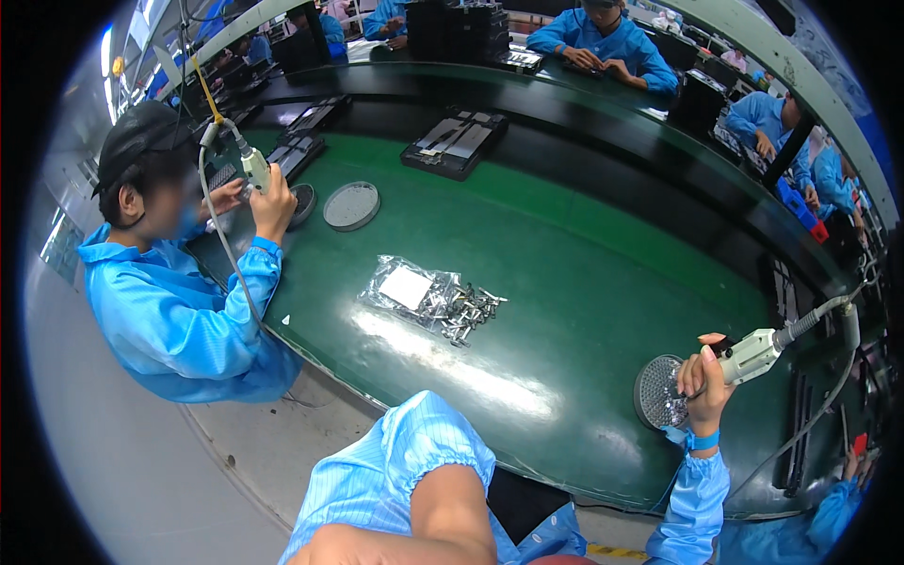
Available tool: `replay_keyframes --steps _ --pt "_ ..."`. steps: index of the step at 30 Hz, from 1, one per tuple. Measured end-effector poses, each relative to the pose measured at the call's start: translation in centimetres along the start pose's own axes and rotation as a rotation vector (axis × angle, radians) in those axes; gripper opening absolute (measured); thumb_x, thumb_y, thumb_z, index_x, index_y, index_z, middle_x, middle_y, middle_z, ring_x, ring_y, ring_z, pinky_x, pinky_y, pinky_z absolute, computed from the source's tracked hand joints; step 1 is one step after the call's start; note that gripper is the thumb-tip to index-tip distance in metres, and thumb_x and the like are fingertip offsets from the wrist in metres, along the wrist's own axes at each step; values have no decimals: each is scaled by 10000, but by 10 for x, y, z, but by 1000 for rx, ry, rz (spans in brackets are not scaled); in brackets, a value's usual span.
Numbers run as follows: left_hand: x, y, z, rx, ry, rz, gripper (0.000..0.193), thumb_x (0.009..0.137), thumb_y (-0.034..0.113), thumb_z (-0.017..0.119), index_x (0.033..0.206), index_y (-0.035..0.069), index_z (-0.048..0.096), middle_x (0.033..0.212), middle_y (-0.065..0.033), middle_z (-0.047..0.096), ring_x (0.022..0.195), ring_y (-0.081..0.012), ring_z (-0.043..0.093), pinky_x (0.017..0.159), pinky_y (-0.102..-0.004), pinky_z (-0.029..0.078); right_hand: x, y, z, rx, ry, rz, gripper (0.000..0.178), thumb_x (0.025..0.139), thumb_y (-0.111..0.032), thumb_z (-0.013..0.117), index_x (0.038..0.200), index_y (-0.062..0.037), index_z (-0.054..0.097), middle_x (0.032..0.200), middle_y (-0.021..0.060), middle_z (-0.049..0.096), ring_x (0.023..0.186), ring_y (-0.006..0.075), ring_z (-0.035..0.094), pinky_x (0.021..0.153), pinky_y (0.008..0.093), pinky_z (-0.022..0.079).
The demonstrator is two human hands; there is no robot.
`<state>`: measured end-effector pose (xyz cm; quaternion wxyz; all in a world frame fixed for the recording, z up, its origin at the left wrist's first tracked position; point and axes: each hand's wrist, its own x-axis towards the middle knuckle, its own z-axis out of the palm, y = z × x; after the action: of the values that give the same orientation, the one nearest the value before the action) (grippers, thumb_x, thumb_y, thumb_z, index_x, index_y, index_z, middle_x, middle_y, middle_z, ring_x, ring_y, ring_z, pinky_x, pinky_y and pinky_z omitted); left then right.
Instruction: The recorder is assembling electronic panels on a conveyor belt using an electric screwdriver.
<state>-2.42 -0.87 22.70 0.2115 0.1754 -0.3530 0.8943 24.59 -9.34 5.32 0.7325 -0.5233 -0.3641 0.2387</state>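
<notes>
Holding 1 screwdrvr [751,357], R grip [708,384]

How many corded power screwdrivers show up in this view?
2: one power screwdriver in the wearer's right hand, and a second screwdriver in the co-worker's hand at left. More may be hidden in the background.

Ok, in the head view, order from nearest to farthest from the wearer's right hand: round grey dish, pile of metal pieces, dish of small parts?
From the right hand:
1. Dish of small parts, just left
2. Pile of metal pieces, farther left
3. Round grey dish, farthest left, higher in view
</notes>
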Motion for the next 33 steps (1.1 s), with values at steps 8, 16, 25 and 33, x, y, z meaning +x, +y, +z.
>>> replay_keyframes --steps 8,16,25,33 --pt "-1 3 2 -44 -20 164 134 800 85 555 697 116 476 664 80 439 572 -46 447 483 -177 313 0 -2 2 14 -1 3 194 914 -86 489 1044 57 485 504 -6 347 376 81 330 371 249 349" --pt "-11 23 -8 318 -132 225 48 805 102 555 839 87 525 781 16 476 719 -125 473 520 -209 324 -2 3 -9 -8 5 -3 204 911 -106 497 1050 43 483 508 -11 353 376 72 336 366 230 348" --pt "-15 15 0 67 12 471 48 831 105 489 801 74 510 739 -13 436 670 -163 468 498 -265 335 -1 -4 -6 -11 16 -12 198 909 -100 498 1044 44 484 508 -11 355 374 72 335 366 228 346" --pt "-13 8 -2 -13 72 444 111 829 170 475 784 73 503 724 -29 441 642 -181 465 494 -283 340 1 -1 -4 2 21 -12 200 903 -101 519 1037 45 498 510 -10 364 372 72 341 364 233 347"
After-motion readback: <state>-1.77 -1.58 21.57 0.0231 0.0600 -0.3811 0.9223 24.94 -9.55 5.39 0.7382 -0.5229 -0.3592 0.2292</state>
